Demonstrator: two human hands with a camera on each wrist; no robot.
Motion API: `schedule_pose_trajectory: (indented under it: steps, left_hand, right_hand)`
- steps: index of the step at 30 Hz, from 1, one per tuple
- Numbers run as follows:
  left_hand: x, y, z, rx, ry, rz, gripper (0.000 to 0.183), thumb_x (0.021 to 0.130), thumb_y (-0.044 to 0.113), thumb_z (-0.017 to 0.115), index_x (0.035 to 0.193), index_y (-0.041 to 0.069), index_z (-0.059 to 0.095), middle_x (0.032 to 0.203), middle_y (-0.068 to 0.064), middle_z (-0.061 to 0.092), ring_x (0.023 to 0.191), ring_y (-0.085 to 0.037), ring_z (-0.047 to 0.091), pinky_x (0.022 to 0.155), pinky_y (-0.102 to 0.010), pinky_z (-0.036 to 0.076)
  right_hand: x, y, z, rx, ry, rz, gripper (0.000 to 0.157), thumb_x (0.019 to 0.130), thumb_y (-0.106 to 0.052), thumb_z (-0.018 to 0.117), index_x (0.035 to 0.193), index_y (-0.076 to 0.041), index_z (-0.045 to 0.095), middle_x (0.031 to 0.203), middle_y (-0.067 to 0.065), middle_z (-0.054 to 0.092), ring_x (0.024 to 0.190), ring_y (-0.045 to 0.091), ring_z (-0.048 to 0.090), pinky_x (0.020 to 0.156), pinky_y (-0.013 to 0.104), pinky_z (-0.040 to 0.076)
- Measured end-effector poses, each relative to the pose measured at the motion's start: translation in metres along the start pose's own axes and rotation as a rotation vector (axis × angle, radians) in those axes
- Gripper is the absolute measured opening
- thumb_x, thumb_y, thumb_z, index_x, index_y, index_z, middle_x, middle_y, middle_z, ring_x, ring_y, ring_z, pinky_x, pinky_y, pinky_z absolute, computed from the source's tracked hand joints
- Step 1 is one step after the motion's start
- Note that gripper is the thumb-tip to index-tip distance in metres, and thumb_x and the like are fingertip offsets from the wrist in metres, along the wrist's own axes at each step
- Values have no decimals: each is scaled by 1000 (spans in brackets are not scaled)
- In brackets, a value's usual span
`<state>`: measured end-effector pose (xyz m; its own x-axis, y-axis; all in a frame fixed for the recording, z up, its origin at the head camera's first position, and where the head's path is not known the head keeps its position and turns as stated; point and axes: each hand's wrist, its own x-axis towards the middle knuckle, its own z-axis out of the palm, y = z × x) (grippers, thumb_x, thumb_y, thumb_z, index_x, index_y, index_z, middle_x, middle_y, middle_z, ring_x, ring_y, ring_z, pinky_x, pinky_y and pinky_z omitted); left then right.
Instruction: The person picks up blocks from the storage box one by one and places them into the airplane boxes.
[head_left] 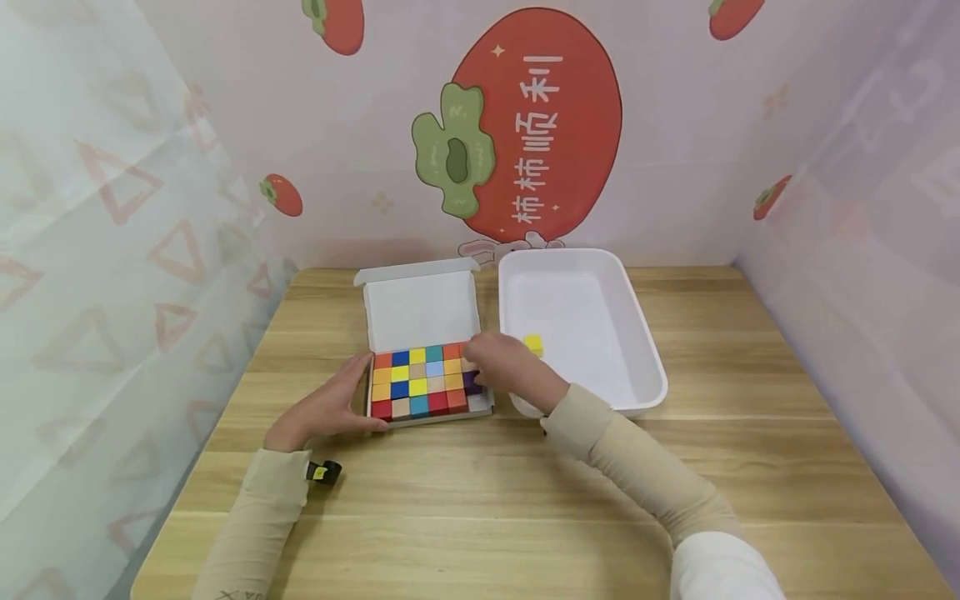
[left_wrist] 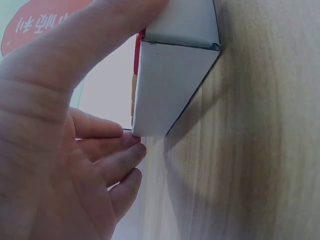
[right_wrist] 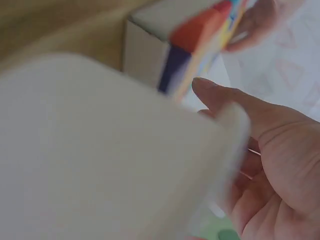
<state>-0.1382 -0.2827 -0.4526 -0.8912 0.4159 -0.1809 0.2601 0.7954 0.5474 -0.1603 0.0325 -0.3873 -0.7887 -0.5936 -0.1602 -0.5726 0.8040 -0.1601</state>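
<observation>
An open white cardboard box point(head_left: 431, 422) holds rows of small coloured wooden cubes point(head_left: 417, 372), with a gap at its front right corner. My left hand point(head_left: 330, 408) grips the box's left end, thumb at the front corner and fingertips at the back corner, as the left wrist view shows. Over the right-hand column of cubes is my right hand point(head_left: 510, 364), its thumb point(right_wrist: 220, 97) beside the cubes' top edges. Its other fingertips are partly hidden, so whether it pinches a cube cannot be told. A dark purple cube point(head_left: 472, 383) sits just below those fingers.
A white plastic tray point(head_left: 637, 350) stands right of the box, under the right forearm. Inside it lies a yellow cube point(head_left: 533, 345). The box's raised lid point(head_left: 422, 312) leans back toward the printed wall sheet. The wooden table point(head_left: 480, 517) extends in front.
</observation>
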Motion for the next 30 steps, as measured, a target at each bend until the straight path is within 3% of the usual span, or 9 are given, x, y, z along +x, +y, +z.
schedule_pose_trajectory:
  steps: [4, 8, 12, 19, 30]
  left_hand:
    - [0, 0, 0, -5, 1, -5, 131, 63, 64, 81, 157, 22, 0, 164, -7, 9, 149, -32, 17, 116, -61, 26]
    - [0, -1, 0, 2, 10, 9, 131, 63, 64, 81, 157, 22, 0, 164, -6, 10, 148, -32, 17, 116, -61, 27]
    - [0, 0, -1, 2, 5, 12, 131, 63, 63, 81, 157, 20, 0, 163, -7, 10, 148, -33, 17, 116, -61, 27]
    - [0, -1, -1, 7, 0, 6, 131, 63, 64, 80, 157, 19, 1, 163, -8, 11, 148, -32, 18, 117, -60, 27]
    - [4, -7, 2, 21, 17, 18, 132, 61, 66, 81, 157, 21, 1, 163, -6, 13, 147, -31, 20, 115, -60, 30]
  right_hand:
    - [-7, 18, -24, 112, 13, 10, 32, 83, -17, 76, 114, -10, 71, 111, 7, 72, 96, 18, 65, 85, 33, 58]
    - [-13, 42, -44, 124, 7, 31, 33, 82, -18, 78, 114, -10, 71, 113, 7, 72, 100, 21, 65, 91, 37, 57]
    - [-16, 67, -52, 109, -41, 89, 38, 81, -20, 79, 117, -11, 70, 113, 6, 71, 102, 22, 62, 94, 39, 55]
    - [-13, 100, -38, 159, -124, 170, 42, 80, -19, 80, 120, -12, 68, 116, 8, 69, 101, 21, 59, 96, 39, 54]
    - [-1, 121, -11, 195, -210, 248, 31, 80, -20, 80, 108, -14, 70, 102, 4, 64, 100, 22, 51, 96, 39, 50]
